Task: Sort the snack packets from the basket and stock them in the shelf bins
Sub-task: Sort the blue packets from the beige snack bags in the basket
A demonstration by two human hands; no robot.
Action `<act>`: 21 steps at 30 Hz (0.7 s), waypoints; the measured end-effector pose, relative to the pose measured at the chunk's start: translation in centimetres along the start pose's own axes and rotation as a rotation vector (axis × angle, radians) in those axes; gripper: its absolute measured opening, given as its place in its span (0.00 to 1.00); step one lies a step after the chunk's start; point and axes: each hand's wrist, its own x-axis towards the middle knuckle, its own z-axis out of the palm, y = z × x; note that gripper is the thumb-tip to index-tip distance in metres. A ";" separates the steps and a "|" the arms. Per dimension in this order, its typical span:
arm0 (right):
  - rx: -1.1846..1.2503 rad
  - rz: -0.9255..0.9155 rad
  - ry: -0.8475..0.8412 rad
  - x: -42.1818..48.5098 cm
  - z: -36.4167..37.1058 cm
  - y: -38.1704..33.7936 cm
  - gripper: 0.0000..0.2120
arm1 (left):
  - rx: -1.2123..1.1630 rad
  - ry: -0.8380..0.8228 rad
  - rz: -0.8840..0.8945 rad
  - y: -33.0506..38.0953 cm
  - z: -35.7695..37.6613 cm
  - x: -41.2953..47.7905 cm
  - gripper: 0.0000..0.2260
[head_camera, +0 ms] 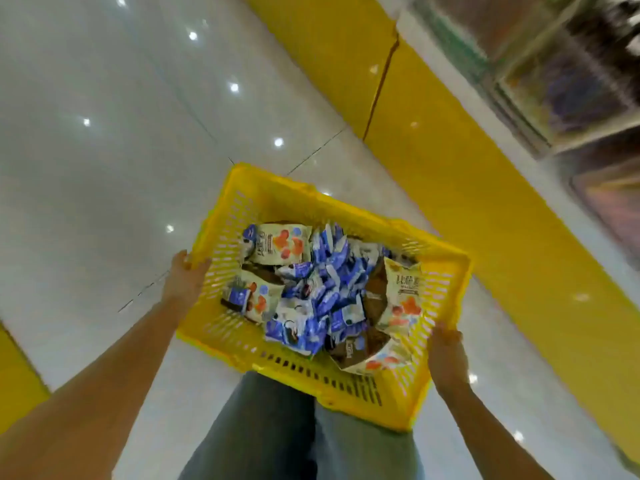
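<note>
A glossy white tiled floor [104,133] is filling most of the view, reflecting ceiling lights as small bright dots, with thin dark grout lines crossing it. A smooth yellow plinth [450,161] is running diagonally along the right side, and above it the shelf bins [571,98] are showing at the top right, too blurred to tell their contents. A person is holding a yellow basket [311,206] above the floor, in front of grey trousers [263,427]. The basket is rectangular, of hard plastic, with slotted walls. The left hand [183,282] is gripping the left rim, its fingers [199,263] curling over the edge; the right hand [448,358] is gripping the right rim near the close corner, fingers wrapping round the edge. Inside, a heap of small crinkly blue-and-white packets [332,282] is lying in the middle, with at least 4 larger cream packets [280,244], printed with red shapes, lying around it.
</note>
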 end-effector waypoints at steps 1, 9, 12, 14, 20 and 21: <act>0.006 0.012 0.016 0.2 0.0 -0.2 0.18 | 0.017 -0.010 -0.011 0.1 -0.1 0.4 0.22; -0.042 0.015 0.060 -2.1 -4.0 -3.7 0.28 | -0.025 -0.158 -0.064 1.9 -4.8 -2.0 0.28; -0.050 -0.036 0.103 -5.5 -6.7 -5.8 0.28 | -0.027 -0.131 -0.066 2.5 -8.4 -4.7 0.30; -0.057 -0.051 0.140 -8.3 -8.7 -7.5 0.28 | -0.007 -0.076 -0.052 2.7 -11.4 -7.0 0.30; -0.078 -0.186 0.230 -17.4 -14.1 -14.7 0.26 | -0.162 0.214 0.080 3.6 -22.1 -13.5 0.24; -0.086 -0.236 0.247 -19.0 -15.0 -16.0 0.25 | -0.192 0.255 0.089 3.7 -24.1 -14.4 0.23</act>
